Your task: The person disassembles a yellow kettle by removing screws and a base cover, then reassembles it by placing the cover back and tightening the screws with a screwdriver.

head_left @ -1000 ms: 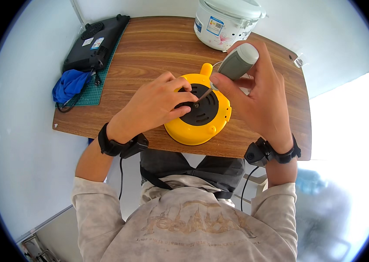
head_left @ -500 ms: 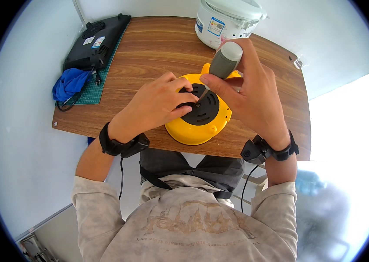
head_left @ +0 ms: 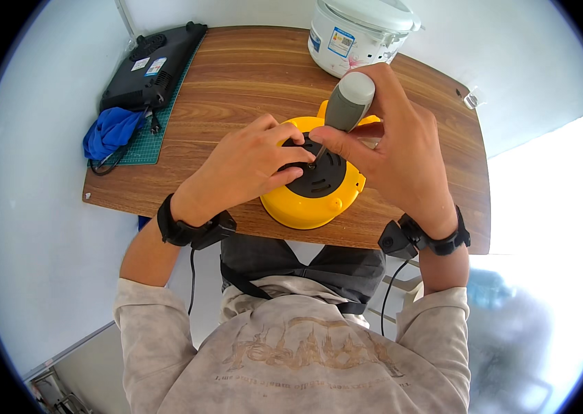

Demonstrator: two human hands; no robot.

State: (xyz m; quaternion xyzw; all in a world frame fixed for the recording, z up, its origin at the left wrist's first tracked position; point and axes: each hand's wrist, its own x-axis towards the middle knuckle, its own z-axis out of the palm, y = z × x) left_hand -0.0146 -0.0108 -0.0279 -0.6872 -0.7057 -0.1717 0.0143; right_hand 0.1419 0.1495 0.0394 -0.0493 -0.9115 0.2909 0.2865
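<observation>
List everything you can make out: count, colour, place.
round device: 1, yellow with black disc, table's near side
screwdriver: 1, grey-handled, in right hand
table: 1, brown, centre
lidded cooker: 1, white, far side
flat appliance: 1, black, far left
cutting mat: 1, green, beneath flat appliance
cloth: 1, blue, mat's near end
plug: 1, black, beside cloth
small object: 1, clear, table's right edge
shirt: 1, beige, torso
trousers: 1, dark grey, lap
wrist devices: 2, black, wrists
left hand: 1, at disc
right hand: 1, holding screwdriver
</observation>
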